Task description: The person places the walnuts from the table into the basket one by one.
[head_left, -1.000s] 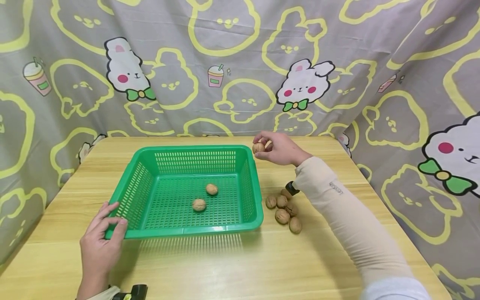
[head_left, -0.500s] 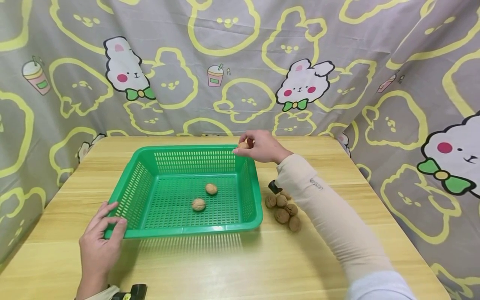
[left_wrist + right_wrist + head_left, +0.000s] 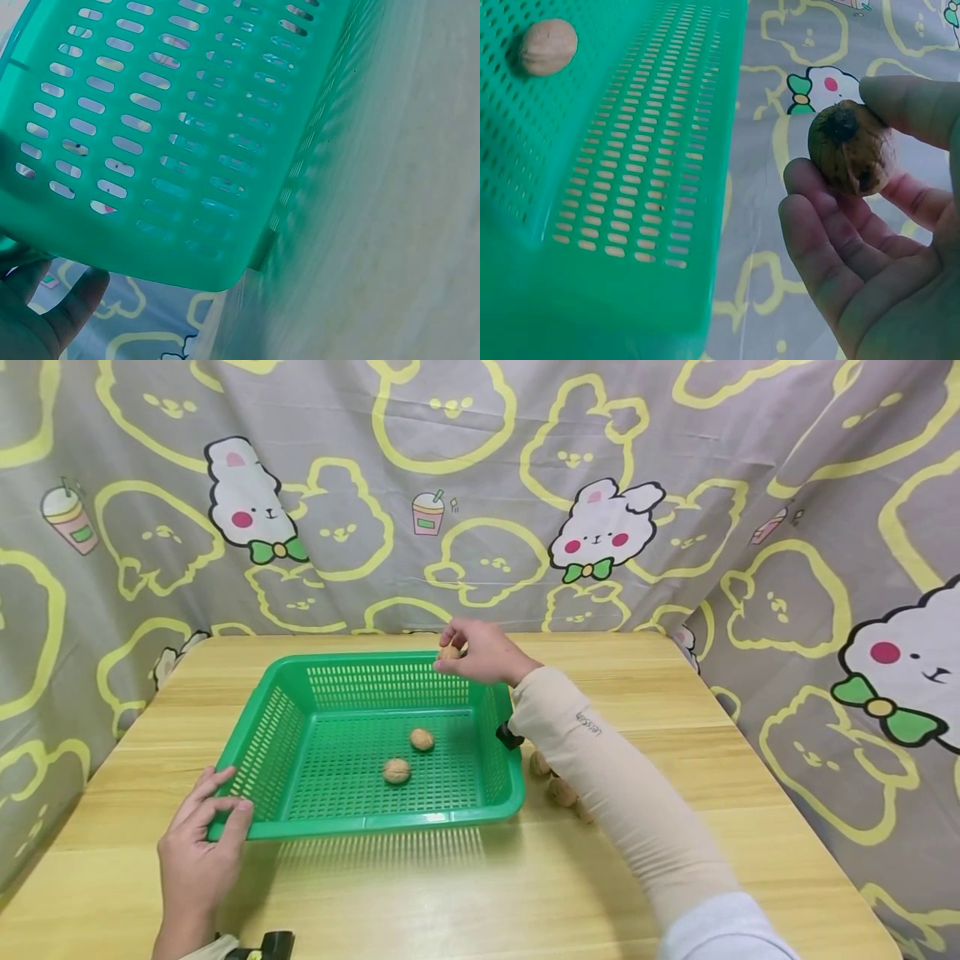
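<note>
Here, right hand point(image 3: 483, 652) pinching a walnut point(image 3: 449, 652) at its fingertips above the green basket point(image 3: 277, 727) rim, left hand point(image 3: 197, 856) gripping its corner

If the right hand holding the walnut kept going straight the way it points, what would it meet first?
The right hand points leftward over the far rim of the green basket, pinching a walnut. Going straight on, it would probably travel above the open basket and meet nothing soon; perhaps the basket's left wall, though depth is hard to judge.

Curtained tabletop point(image 3: 480, 885) recording booth
</note>
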### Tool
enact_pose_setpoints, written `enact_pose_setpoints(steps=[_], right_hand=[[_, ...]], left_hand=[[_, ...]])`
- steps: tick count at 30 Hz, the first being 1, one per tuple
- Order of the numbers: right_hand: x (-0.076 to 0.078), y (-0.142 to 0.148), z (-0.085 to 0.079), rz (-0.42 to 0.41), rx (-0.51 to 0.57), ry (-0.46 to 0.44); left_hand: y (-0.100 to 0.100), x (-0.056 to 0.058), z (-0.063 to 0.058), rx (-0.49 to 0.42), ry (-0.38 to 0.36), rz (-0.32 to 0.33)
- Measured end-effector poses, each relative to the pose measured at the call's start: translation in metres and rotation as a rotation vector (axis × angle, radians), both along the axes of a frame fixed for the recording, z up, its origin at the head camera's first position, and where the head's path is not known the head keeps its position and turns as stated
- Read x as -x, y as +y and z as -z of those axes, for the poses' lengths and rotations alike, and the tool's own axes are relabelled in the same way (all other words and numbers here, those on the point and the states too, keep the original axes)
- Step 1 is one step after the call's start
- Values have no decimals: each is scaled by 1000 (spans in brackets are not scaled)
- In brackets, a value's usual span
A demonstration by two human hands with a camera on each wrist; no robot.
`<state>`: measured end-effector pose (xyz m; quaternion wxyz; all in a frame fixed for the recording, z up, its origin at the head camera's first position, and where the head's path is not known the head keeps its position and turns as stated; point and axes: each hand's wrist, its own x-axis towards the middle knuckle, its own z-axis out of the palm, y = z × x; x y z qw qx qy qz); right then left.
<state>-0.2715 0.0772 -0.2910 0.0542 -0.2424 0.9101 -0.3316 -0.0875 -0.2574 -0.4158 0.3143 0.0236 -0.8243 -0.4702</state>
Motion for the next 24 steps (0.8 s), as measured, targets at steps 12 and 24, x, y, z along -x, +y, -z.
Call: enact_pose_setpoints(steps=[12, 24], right_hand=[[3, -20, 23, -151, -109, -105], [-9, -38, 38, -380, -377, -336]], left_hand=[[1, -1, -2, 15, 3, -6], [1, -1, -1, 22, 28, 3]])
